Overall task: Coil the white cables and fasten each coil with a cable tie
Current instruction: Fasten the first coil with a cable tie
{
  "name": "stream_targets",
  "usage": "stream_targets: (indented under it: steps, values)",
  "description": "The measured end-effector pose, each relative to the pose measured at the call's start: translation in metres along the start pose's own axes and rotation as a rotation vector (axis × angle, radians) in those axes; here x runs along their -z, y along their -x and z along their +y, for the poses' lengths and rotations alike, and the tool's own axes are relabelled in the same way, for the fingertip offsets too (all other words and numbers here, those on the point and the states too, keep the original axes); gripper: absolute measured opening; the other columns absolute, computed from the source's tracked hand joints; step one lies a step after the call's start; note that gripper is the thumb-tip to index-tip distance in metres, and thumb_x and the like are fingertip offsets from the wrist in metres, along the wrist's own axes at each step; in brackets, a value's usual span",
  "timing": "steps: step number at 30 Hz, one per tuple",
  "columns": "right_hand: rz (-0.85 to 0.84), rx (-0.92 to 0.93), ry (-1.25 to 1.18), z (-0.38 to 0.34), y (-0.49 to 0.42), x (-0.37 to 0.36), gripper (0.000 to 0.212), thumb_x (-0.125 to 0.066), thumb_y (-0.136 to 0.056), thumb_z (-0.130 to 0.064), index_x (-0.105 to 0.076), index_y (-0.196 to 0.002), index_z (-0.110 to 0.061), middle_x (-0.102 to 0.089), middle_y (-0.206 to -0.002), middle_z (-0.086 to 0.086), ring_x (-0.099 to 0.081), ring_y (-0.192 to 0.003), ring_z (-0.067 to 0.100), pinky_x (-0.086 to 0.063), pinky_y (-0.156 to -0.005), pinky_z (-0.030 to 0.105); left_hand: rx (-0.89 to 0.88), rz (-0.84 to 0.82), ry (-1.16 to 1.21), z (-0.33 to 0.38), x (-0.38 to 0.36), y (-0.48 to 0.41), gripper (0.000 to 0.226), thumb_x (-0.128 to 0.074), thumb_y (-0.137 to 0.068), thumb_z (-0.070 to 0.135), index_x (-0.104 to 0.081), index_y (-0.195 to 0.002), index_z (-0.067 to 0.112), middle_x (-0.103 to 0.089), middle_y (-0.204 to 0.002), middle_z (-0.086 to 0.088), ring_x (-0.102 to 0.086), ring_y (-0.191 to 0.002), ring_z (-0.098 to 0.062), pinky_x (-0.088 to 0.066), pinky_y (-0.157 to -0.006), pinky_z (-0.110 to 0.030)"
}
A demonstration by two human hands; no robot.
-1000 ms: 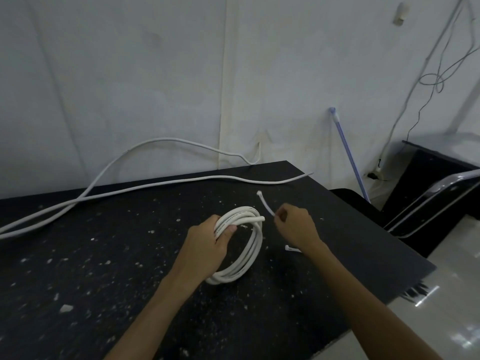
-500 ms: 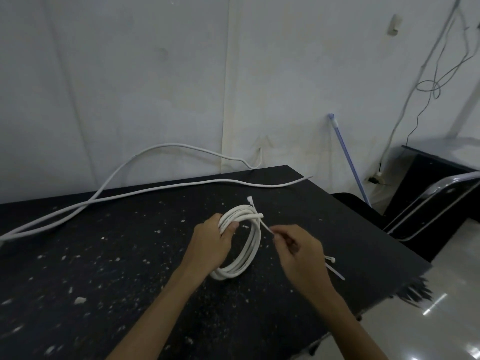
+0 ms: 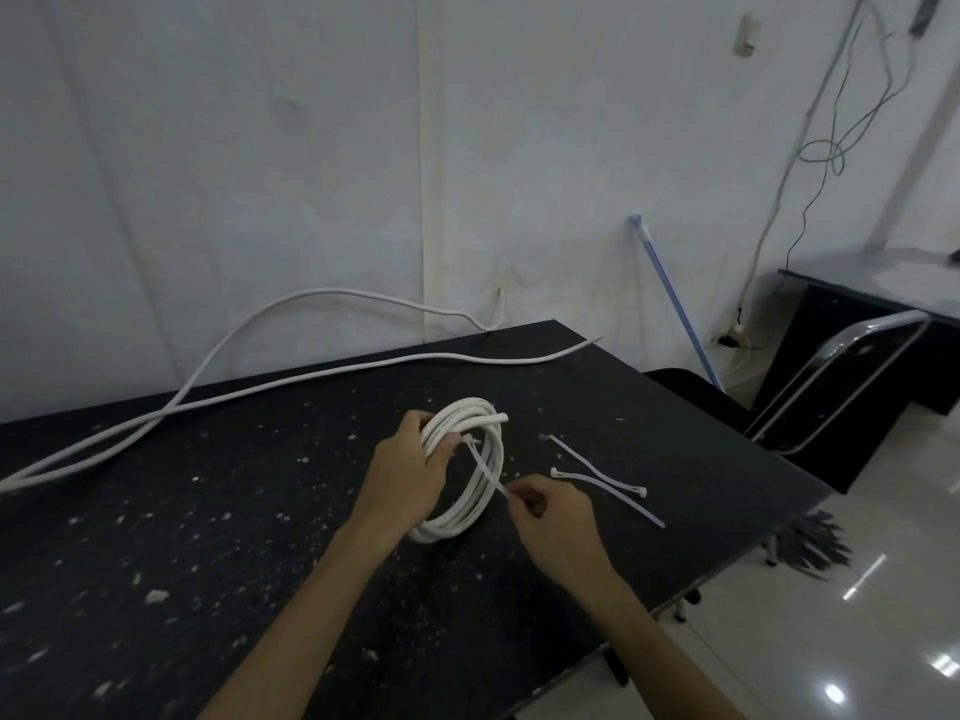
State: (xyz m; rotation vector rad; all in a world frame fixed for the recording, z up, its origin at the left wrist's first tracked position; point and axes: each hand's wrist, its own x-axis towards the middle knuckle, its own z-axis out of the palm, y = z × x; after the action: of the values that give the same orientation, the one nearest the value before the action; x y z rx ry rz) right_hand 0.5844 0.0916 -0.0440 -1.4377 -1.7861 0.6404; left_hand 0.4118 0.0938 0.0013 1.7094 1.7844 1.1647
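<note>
left hand [image 3: 410,472] clamps the coil [image 3: 467,467] mid-table, right hand [image 3: 550,517] pinches a tie [image 3: 485,467] threaded through it. if the left grip slackens, i reckon the loops spring apart before it locks.

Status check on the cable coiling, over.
Left hand grips coil. Right hand pinches cable tie laid across it, not fastened. Two spare ties beside; nothing blocking.

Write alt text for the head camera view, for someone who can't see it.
A left hand holds a coiled white cable on a black speckled table while the right hand pinches a cable tie lying across it. Two spare ties lie right; uncoiled cables trail behind.
</note>
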Motion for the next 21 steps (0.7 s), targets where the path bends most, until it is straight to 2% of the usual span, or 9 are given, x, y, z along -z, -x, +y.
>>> stream_targets:
  steps: [3,6,10,12,16,19,21]
  values:
    - [0.003,0.008,-0.068,-0.009,-0.007,-0.007,0.018,-0.062,-0.09,-0.014,-0.071,-0.105,-0.013,-0.07,-0.091,-0.005,-0.06,-0.077,-0.005,-0.045,-0.069,0.003,-0.026,-0.014,0.011,0.002,0.0,0.002,0.028,-0.052,-0.094,0.038,-0.047,-0.117,0.023,-0.059,-0.085,0.013,-0.059,-0.071,-0.002,-0.038,-0.053,-0.011]
    - [0.03,0.039,-0.144,-0.019,-0.011,-0.012,0.018,-0.061,-0.09,-0.012,-0.071,-0.105,-0.012,-0.069,-0.088,-0.007,-0.063,-0.078,-0.002,-0.046,-0.07,0.006,-0.034,-0.023,0.013,0.003,-0.002,0.002,0.033,-0.053,-0.094,0.037,-0.044,-0.121,0.022,-0.058,-0.087,0.013,-0.058,-0.072,-0.001,-0.039,-0.053,-0.01]
    - [0.067,0.088,-0.241,-0.032,-0.015,-0.017,0.016,-0.061,-0.089,-0.009,-0.073,-0.099,-0.013,-0.068,-0.078,-0.01,-0.063,-0.07,0.0,-0.047,-0.063,0.01,0.0,-0.033,0.047,0.003,-0.002,0.001,0.042,-0.055,-0.093,0.036,-0.039,-0.128,0.018,-0.056,-0.098,0.008,-0.056,-0.079,-0.001,-0.04,-0.062,-0.013]
    - [0.095,0.098,-0.277,-0.036,-0.017,-0.02,0.013,-0.062,-0.089,-0.012,-0.073,-0.096,-0.014,-0.068,-0.073,-0.01,-0.061,-0.065,0.0,-0.044,-0.059,0.011,0.007,-0.044,0.045,0.003,-0.002,0.0,0.042,-0.055,-0.093,0.037,-0.041,-0.128,0.018,-0.058,-0.096,0.006,-0.057,-0.079,-0.004,-0.041,-0.062,-0.015]
    - [0.106,0.108,-0.329,-0.039,-0.021,-0.022,0.015,-0.062,-0.087,-0.011,-0.074,-0.092,-0.017,-0.072,-0.076,-0.005,-0.066,-0.07,0.005,-0.05,-0.064,0.016,-0.026,-0.049,0.012,0.002,0.0,0.0,0.03,-0.054,-0.092,0.04,-0.048,-0.115,0.021,-0.058,-0.081,0.014,-0.056,-0.071,0.0,-0.036,-0.054,-0.011]
    - [0.082,0.099,-0.352,-0.039,-0.023,-0.023,0.017,-0.063,-0.086,-0.01,-0.075,-0.094,-0.018,-0.073,-0.079,-0.005,-0.068,-0.074,0.006,-0.054,-0.07,0.022,-0.045,-0.046,0.03,0.002,-0.001,0.0,0.023,-0.051,-0.094,0.041,-0.047,-0.108,0.023,-0.061,-0.075,0.008,-0.056,-0.059,-0.001,-0.036,-0.048,-0.01]
    - [0.076,0.098,-0.369,-0.039,-0.023,-0.023,0.015,-0.064,-0.086,-0.009,-0.075,-0.093,-0.018,-0.074,-0.081,-0.006,-0.068,-0.077,0.006,-0.056,-0.074,0.024,-0.038,-0.034,0.066,0.003,-0.002,0.0,0.022,-0.045,-0.096,0.043,-0.048,-0.104,0.022,-0.057,-0.067,0.006,-0.05,-0.047,-0.001,-0.035,-0.044,-0.011]
